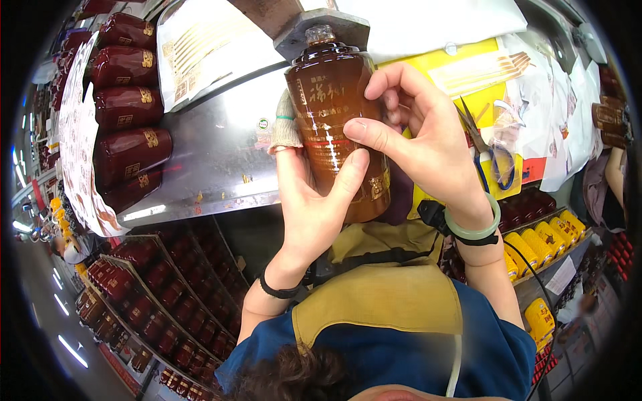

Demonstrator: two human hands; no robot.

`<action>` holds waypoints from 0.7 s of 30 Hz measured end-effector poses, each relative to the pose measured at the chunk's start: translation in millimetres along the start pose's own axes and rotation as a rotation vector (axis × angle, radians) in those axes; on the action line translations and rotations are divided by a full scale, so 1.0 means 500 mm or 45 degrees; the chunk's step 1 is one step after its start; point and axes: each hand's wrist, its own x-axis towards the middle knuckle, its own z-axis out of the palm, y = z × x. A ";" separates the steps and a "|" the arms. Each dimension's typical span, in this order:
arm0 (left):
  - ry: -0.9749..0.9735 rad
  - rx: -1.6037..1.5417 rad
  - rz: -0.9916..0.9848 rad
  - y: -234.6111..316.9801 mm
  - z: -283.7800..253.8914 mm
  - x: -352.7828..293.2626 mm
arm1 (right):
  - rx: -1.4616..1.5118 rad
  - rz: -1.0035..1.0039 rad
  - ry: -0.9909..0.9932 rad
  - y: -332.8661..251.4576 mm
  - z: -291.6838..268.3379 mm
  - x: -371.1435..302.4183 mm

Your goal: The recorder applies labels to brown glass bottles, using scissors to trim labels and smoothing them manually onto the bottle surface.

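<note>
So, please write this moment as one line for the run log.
left hand: holds brown bottle | right hand: fingers on bottle | scissors: on table

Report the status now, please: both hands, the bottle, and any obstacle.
Left hand grips brown bottle from below. Right hand pinches its side. Bottle neck under grey metal fixture. Scissors lie right, apart.

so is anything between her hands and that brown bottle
Nothing visible. The left hand grips the brown bottle directly, and the right hand touches its side with the fingertips. A knitted finger cot covers one left finger beside the glass.
</note>
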 end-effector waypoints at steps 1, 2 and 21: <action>0.000 0.000 0.000 0.000 0.000 -0.001 | 0.013 0.022 0.003 0.000 0.000 0.000; 0.000 0.004 -0.006 0.000 -0.001 -0.001 | 0.006 0.015 0.002 -0.001 0.000 0.000; -0.049 -0.103 0.005 -0.006 -0.008 -0.002 | 0.015 -0.021 -0.050 0.001 -0.010 0.004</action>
